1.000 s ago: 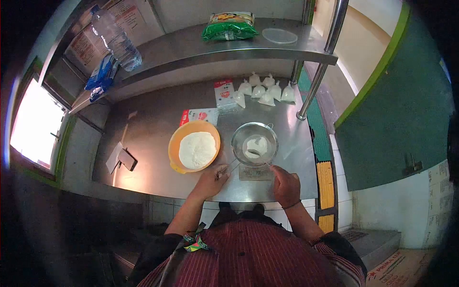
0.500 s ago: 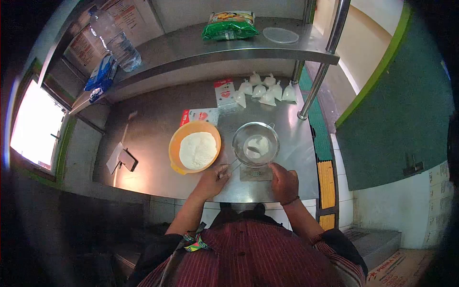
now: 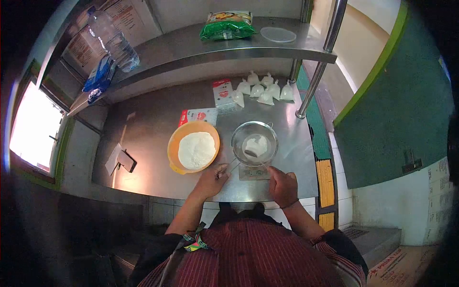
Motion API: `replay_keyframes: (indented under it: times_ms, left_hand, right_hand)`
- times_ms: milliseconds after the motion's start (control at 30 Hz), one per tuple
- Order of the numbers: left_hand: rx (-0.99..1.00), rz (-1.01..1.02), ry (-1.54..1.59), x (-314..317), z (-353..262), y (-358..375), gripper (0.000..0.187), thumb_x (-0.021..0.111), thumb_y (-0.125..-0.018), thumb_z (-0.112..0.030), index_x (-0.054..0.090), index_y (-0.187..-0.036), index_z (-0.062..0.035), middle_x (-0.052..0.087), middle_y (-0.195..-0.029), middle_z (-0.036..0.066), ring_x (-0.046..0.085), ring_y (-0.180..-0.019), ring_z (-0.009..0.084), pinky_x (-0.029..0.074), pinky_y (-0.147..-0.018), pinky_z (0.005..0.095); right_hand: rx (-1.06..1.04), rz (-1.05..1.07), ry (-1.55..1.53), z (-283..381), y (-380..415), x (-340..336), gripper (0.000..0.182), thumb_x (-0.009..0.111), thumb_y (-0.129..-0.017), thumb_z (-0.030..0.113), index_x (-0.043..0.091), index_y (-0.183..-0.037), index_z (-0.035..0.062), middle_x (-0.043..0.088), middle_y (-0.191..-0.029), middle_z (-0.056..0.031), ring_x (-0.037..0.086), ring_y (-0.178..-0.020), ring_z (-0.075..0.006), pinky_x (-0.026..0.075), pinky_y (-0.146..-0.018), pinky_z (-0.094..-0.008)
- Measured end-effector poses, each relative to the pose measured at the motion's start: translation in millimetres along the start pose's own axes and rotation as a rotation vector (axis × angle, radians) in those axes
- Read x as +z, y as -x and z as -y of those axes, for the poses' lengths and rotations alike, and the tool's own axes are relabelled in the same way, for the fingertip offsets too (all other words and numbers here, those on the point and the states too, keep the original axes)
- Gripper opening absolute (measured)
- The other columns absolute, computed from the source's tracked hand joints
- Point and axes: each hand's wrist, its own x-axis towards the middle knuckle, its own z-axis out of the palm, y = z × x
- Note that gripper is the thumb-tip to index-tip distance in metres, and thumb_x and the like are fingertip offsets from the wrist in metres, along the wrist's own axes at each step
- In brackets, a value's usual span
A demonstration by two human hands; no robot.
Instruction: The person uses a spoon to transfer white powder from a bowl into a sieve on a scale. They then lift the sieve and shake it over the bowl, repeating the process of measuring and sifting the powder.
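Observation:
My left hand [image 3: 214, 181] is closed around the handle of a round metal sieve [image 3: 233, 154], to the right of the orange bowl. White powder [image 3: 258, 143] lies in the middle of the sieve. Between the fingers of my right hand [image 3: 283, 186] is the thin handle of a spoon [image 3: 250, 153], whose dark head rests at the powder. Partly under the sieve's near rim shows a small digital scale [image 3: 253, 173]; whatever stands on it is hidden. The orange bowl [image 3: 217, 143] beside my left hand holds a heap of white powder [image 3: 196, 150].
Several tied bags of white powder [image 3: 256, 91] stand at the back right. Two red-and-white packs [image 3: 223, 91] [image 3: 198, 115] lie behind the bowl. A phone on a stand [image 3: 126, 161] is at left. The shelf [image 3: 177, 56] above carries a water bottle [image 3: 114, 43] and a green bag [image 3: 228, 29].
My right hand has shifted slightly left, and the spoon head has moved a little down and left in the powder. The left hand keeps its hold on the sieve handle.

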Motion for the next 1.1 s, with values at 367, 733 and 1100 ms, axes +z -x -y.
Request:
replay_keyframes:
  times_ms: [367, 733, 1100]
  left_hand:
    - [-0.013, 0.027, -0.024, 4.2, 18.3, -1.8, 0.044, 0.067, -0.096, -0.028, 0.064, -0.131, -0.0020, 0.070, -0.100, 0.021, 0.067, -0.083, 0.0298, 0.053, -0.077, 0.0405]
    - [-0.112, 0.084, -0.047, -0.4, 7.3, -1.9, 0.043, 0.067, -0.096, -0.028, 0.064, -0.131, -0.0025, 0.071, -0.103, 0.022, 0.069, -0.086, 0.0304, 0.054, -0.079, 0.0408]
    - [-0.075, 0.039, -0.016, 1.4, 12.8, -0.6, 0.042, 0.067, -0.096, -0.027, 0.065, -0.130, -0.0017, 0.071, -0.097, 0.022, 0.068, -0.082, 0.0293, 0.053, -0.077, 0.0406]
  right_hand:
    - [-0.011, 0.010, 0.033, -8.9, -4.1, 0.0, 0.029, 0.059, -0.090, 0.008, 0.069, -0.117, 0.0127, 0.075, -0.109, -0.0113, 0.072, -0.085, -0.0281, 0.045, -0.072, -0.0435]
    - [-0.011, -0.123, 0.037, -21.6, -25.8, -2.1, 0.025, 0.057, -0.094, 0.011, 0.070, -0.115, 0.0102, 0.075, -0.108, -0.0114, 0.072, -0.089, -0.0292, 0.047, -0.072, -0.0418]
    - [-0.025, -0.078, 0.026, -18.6, -19.1, 7.9, 0.025, 0.058, -0.093, 0.008, 0.071, -0.114, 0.0105, 0.075, -0.111, -0.0106, 0.073, -0.092, -0.0269, 0.047, -0.072, -0.0414]
